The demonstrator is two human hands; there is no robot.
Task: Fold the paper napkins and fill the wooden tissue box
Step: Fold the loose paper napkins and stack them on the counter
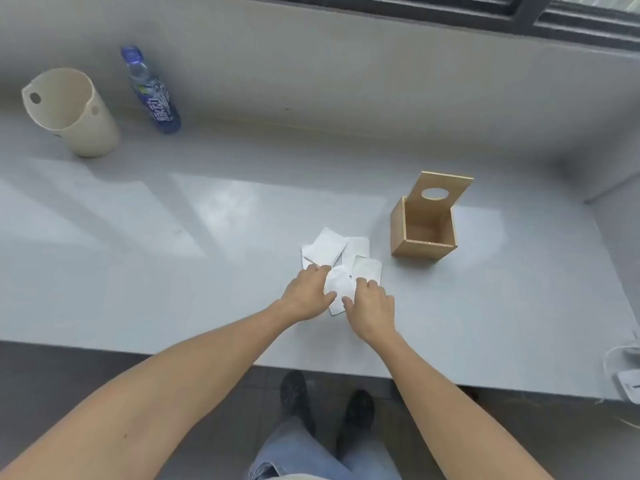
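Observation:
Several white paper napkins [327,249] lie in a loose pile on the grey counter [173,237]. My left hand [306,294] and my right hand [372,308] both hold one napkin [337,284] at the near edge of the pile, fingers pinching its sides. The wooden tissue box [420,233] stands to the right of the pile, empty inside. Its lid [440,192], with an oval hole, is tipped up at the back.
A cream cylindrical container [74,114] and a blue plastic bottle [152,91] stand at the back left of the counter. White items [627,372] lie at the counter's right edge. The counter's front edge runs just below my wrists; my shoes show beneath it.

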